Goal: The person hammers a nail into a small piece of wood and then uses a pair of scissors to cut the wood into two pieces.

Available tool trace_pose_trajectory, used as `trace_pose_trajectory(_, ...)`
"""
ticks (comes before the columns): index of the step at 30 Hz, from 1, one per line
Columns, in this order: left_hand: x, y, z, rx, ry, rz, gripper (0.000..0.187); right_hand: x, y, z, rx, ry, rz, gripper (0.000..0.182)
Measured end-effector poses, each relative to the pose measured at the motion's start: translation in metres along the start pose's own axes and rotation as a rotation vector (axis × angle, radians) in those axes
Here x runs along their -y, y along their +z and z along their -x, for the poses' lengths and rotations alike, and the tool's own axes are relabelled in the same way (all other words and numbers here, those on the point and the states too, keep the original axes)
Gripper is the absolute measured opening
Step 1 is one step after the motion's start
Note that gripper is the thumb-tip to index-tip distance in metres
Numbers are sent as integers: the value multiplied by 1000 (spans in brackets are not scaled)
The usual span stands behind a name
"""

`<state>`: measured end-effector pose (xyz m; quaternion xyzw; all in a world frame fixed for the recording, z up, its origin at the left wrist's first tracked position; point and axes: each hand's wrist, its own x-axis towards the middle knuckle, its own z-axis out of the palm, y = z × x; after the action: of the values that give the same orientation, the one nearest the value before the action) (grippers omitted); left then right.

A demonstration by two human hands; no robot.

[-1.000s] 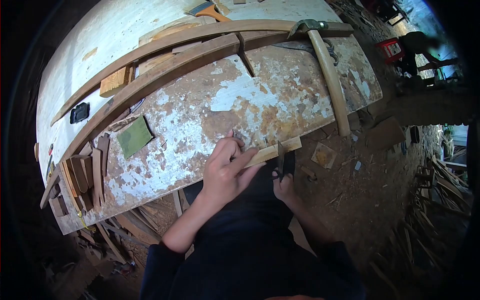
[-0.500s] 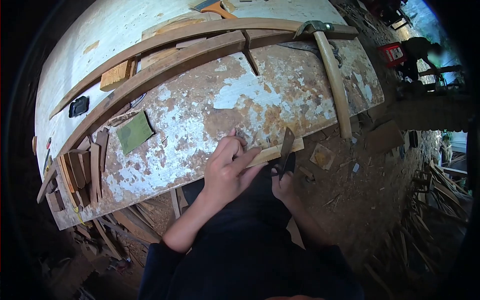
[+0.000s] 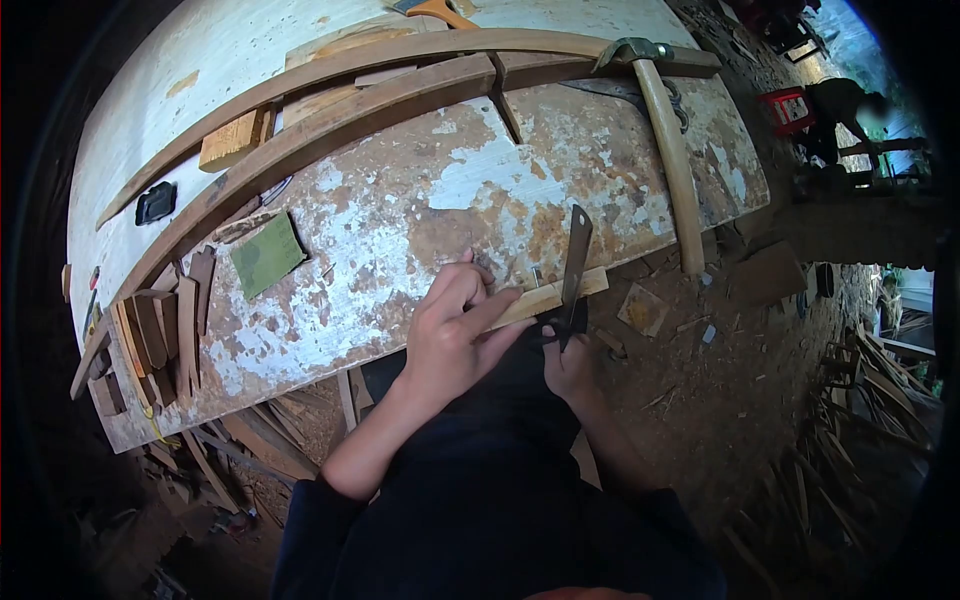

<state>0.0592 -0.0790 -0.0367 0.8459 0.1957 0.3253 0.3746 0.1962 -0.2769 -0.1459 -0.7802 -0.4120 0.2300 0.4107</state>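
Observation:
My left hand [image 3: 450, 328] is closed on a narrow wooden strip [image 3: 540, 301], pressing it near the front edge of the workbench. The strip's right end juts past the bench edge. In my right hand [image 3: 568, 366] is a small handsaw, its dark blade [image 3: 577, 250] lying across the strip close to that end. The fingers wrap round the saw's handle, which is mostly hidden. A small metal pin or nail [image 3: 536, 276] stands up from the bench just behind the strip.
On the paint-worn workbench [image 3: 370, 250] lie a claw hammer [image 3: 667, 150], long curved wooden pieces [image 3: 340, 118], green sandpaper [image 3: 268, 256], a wood block [image 3: 232, 140] and several offcuts [image 3: 155, 335] at left. A person [image 3: 845, 108] is in the background at upper right.
The saw blade has slid away from me across the strip, so more of it shows beyond the wood. My left hand keeps its grip on the strip.

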Motion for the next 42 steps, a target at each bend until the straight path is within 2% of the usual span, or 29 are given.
trace_pose_trajectory(2, 2, 0, -1, 1, 10, 1, 40, -50, 22, 18, -79, -58, 72, 27)
trace_pose_trajectory(3, 1, -1, 0, 4, 11, 5, 40, -48, 26, 18, -118, -82, 109, 27)
trace_pose_trajectory(6, 0, -2, 0, 17, 28, -14, 39, -35, 19, 20, -105, 4, -37, 26)
trace_pose_trajectory(9, -1, -1, -2, -4, 30, -17, 39, -7, 9, 3, -84, -44, 30, 27)
trace_pose_trajectory(11, -1, -3, -3, 7, 61, -26, 40, -52, 24, 17, -110, -57, 41, 27)
trace_pose_trajectory(16, -3, 0, 6, 20, 1, -6, 40, -33, 12, 13, -83, -56, 24, 25)
trace_pose_trajectory(18, 0, 0, 0, 4, 15, -8, 40, -39, 17, 9, -88, -104, -30, 25)
trace_pose_trajectory(21, 0, 0, 0, 14, 10, -17, 40, -58, 27, 22, -74, -30, -24, 24)
trace_pose_trajectory(24, -1, 1, 1, 4, 2, -21, 41, -25, 16, 7, -127, -99, -42, 24)
trace_pose_trajectory(36, -2, 0, -4, -6, 21, -37, 40, -28, 30, 17, -128, 14, -137, 23)
trace_pose_trajectory(42, -2, -3, 0, -10, 140, -7, 39, -17, 32, 24, -183, 15, -247, 22)
